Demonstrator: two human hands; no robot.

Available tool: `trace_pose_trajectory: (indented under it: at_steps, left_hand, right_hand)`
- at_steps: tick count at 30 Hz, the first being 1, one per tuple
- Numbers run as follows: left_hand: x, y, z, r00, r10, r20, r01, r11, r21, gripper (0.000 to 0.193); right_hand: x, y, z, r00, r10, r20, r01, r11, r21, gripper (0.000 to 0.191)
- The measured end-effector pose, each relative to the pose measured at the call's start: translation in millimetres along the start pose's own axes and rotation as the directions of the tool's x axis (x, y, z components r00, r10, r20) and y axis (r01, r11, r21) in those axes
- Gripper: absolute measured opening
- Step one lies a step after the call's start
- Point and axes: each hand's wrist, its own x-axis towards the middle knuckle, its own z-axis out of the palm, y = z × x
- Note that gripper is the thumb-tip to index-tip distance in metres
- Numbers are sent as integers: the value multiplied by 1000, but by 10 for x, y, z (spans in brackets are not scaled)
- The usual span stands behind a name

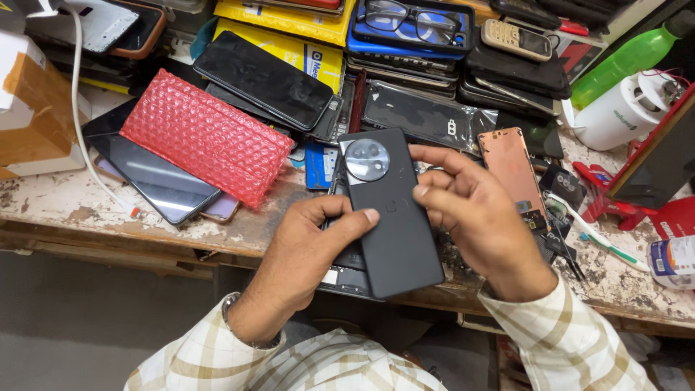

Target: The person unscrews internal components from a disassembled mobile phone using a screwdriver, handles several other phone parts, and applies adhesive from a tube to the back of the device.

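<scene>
Near the front edge of the worn, chipped wooden table [87,210], both hands hold a flat black phone with a big round camera ring on its back [387,210]. The left hand [308,250] wraps around it from the left, with the thumb pressed flat on the back. The right hand [474,217] grips the right side, fingers curled over the edge. The phone is tilted and held just above another dark phone part [347,279] lying at the table edge.

Just right of the hands lies a thin copper-coloured phone frame [510,166]. To the left sits a red bubble-wrap pouch [206,137] on top of a dark tablet [152,177]. Behind it is a pile of black phones [264,80]. Toward the back edge lie flat yellow boxes [289,32] and a blue box with black glasses [413,22] on top. At the back right corner stand a green plastic bottle [626,58] and a white round tub [622,112]. A brown cardboard box [32,108] sits at the left edge.
</scene>
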Motion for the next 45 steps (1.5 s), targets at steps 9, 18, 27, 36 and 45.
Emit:
trace_pose_trajectory:
  at_steps: [9, 18, 27, 36, 45]
  left_hand:
    - [71, -66, 20, 999, 3, -49, -9, 994, -108, 30]
    - [56, -73, 65, 998, 44, -48, -48, 995, -91, 31]
    - [37, -16, 90, 996, -72, -53, 62, 982, -177, 28]
    - [10, 58, 110, 989, -137, -53, 124, 971, -205, 27]
    - [24, -32, 71, 1000, -23, 9, 24, 993, -118, 29]
  right_hand:
    - [-144, -131, 226, 999, 1, 35, 0, 1000, -30, 88]
    - [-213, -151, 317, 996, -85, -11, 81, 976, -202, 88]
    - [-108, -24, 63, 998, -39, -48, 35, 995, -98, 54]
    - [-155, -42, 9, 1000, 10, 2, -10, 998, 59, 53]
    - [-242, -114, 71, 993, -98, -67, 95, 995, -41, 58]
